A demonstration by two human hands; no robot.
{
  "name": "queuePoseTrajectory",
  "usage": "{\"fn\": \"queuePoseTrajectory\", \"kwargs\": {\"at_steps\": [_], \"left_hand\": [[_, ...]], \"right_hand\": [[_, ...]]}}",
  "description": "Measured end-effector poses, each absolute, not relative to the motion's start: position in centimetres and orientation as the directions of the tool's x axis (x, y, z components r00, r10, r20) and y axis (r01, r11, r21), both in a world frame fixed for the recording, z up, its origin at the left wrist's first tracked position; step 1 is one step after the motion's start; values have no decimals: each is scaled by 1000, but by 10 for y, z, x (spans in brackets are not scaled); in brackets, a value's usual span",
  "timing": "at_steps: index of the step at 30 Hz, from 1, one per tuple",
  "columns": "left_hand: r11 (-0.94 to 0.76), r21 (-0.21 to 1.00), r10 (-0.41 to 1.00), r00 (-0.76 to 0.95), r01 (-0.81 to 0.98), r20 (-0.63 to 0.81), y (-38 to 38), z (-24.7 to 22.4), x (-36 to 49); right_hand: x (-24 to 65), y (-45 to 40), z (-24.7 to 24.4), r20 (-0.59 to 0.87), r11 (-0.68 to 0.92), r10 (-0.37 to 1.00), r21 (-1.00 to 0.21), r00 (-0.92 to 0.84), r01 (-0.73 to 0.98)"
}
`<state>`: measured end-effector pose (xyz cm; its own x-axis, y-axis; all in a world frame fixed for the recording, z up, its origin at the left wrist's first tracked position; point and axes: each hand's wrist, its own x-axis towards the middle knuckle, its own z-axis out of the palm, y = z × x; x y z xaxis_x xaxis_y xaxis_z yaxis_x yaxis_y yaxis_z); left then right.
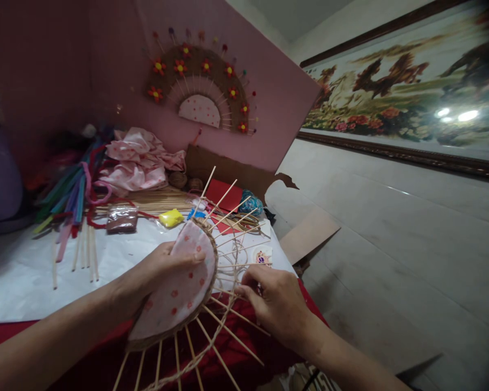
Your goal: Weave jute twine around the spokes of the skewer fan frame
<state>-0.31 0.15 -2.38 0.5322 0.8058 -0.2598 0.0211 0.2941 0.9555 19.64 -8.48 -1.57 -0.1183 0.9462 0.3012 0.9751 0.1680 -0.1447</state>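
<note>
My left hand (157, 271) grips a half-round card piece (181, 279) covered in pale pink fabric with red flower prints, its thumb lying on the front. Thin wooden sticks (244, 345) fan out from the curved edge, which is trimmed with brown cord. A strand of jute twine (219, 330) runs in an arc across the sticks, apart from the card's edge. At the right of the fan, my right hand (277, 298) is closed, with thumb and fingers pinching the twine beside a stick. Its fingertips partly hide the twine there.
A finished-looking fan with red flowers (206, 66) hangs on the pink board (269, 103) behind. White paper (20, 282) covers the table, holding pink fabric (136, 157), pipe cleaners (71, 198), a yellow packet (171, 218), scissors (250, 221) and blue yarn (250, 202).
</note>
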Motion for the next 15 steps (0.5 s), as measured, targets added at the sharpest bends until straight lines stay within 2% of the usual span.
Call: {"fn": "queuePoseTrajectory", "kwargs": {"at_steps": [9,15], "left_hand": [[291,957,792,561,-1,-240,2,-25,-4],[328,945,790,543,18,-285,4,-25,-2]], "right_hand": [[196,-84,-17,294,158,950,-153,-108,976],[196,-83,-17,286,151,953,-165,-99,975]]}}
